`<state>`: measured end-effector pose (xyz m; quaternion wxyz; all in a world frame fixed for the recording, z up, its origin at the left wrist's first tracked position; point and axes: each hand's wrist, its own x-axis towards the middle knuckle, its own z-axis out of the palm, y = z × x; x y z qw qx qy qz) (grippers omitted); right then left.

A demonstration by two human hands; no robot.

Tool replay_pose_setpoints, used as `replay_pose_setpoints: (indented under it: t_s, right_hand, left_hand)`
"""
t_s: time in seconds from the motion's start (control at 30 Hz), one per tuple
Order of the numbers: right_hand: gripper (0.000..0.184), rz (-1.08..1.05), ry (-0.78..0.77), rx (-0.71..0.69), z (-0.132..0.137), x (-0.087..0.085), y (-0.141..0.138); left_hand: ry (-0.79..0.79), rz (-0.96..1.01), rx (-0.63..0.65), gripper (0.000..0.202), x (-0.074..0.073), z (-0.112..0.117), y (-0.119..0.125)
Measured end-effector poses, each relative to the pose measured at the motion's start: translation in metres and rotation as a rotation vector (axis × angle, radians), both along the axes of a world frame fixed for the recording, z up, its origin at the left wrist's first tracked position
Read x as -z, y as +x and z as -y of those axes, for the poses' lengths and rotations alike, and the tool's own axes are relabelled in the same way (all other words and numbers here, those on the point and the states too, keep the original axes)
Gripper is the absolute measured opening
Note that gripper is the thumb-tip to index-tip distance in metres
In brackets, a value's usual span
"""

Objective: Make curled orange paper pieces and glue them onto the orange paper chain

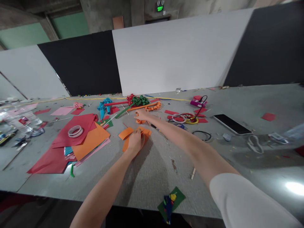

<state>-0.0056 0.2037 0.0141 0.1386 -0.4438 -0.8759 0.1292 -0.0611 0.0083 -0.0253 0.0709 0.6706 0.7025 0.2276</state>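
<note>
My left hand (135, 141) is closed on pieces of orange paper (147, 133) lying on the grey table; its fingertips are partly hidden. Farther forward, my right hand (142, 114) has its fingers bent down onto a curled orange paper strip (140, 121), seemingly pinching it. Just past that hand lies an orange paper stick with a curled, fringed end (154, 107). Green curled paper (140, 100), red curled paper (130, 98) and blue curled paper (104, 104) sit close by at the back. A dark pen-like tool (154, 127) lies partly under my right forearm.
To the left, a white tape roll (75, 131) rests on red paper (61, 139) beside orange sheets (91, 141). Cables (185, 118), a purple box (198, 103) and a phone (232, 124) lie to the right. A green paper piece (179, 194) is at the front edge.
</note>
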Motion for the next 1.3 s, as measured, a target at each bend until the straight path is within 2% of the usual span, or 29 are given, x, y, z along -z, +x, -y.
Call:
replay_pose_setpoints:
  t_s: [0.1,0.27,0.43,0.53,0.67,0.77,0.87,0.97,1.03,1.17,1.23,1.3]
  right_hand:
    - [0.019,0.05,0.004,0.005,0.005,0.003,0.0]
    - [0.019,0.075,0.021,-0.078,0.018,0.007,0.012]
    - [0.019,0.086,0.014,-0.171,0.032,0.009,0.027]
    - [0.019,0.075,0.013,-0.25,0.04,0.008,0.039]
    - [0.023,0.032,0.041,-0.291,0.058,0.0,0.058]
    - [0.031,-0.028,0.15,-0.128,0.078,-0.003,0.068]
    - [0.042,0.036,0.209,0.04,0.099,0.0,0.073]
    - [0.055,0.124,0.277,0.099,0.111,0.008,0.07]
    - [0.052,0.143,0.285,0.131,0.113,0.013,0.065]
    - [0.035,0.135,0.247,0.089,0.115,0.015,0.063]
    - [0.031,0.084,0.252,0.038,0.121,0.015,0.07]
    - [0.032,0.008,0.24,-0.01,0.131,0.015,0.082]
  left_hand:
    - [0.027,0.125,-0.115,0.025,0.0,-0.001,-0.004]
    - [0.136,0.335,-0.283,0.022,-0.001,-0.006,-0.016]
    - [0.263,0.587,-0.342,0.017,0.006,-0.014,-0.027]
    - [0.315,0.652,-0.372,0.014,0.01,-0.018,-0.03]
    - [0.307,0.642,-0.431,0.013,0.008,-0.021,-0.032]
    - [0.288,0.635,-0.458,0.013,0.001,-0.019,-0.032]
    - [0.25,0.628,-0.438,0.025,-0.006,-0.015,-0.031]
    - [0.223,0.613,-0.413,0.023,-0.009,-0.013,-0.029]
    - [0.225,0.591,-0.405,0.02,-0.009,-0.012,-0.028]
    - [0.24,0.505,-0.445,0.017,-0.009,-0.012,-0.032]
    - [0.231,0.402,-0.473,0.019,-0.01,-0.013,-0.036]
    - [0.185,0.266,-0.445,0.026,-0.013,-0.017,-0.042]
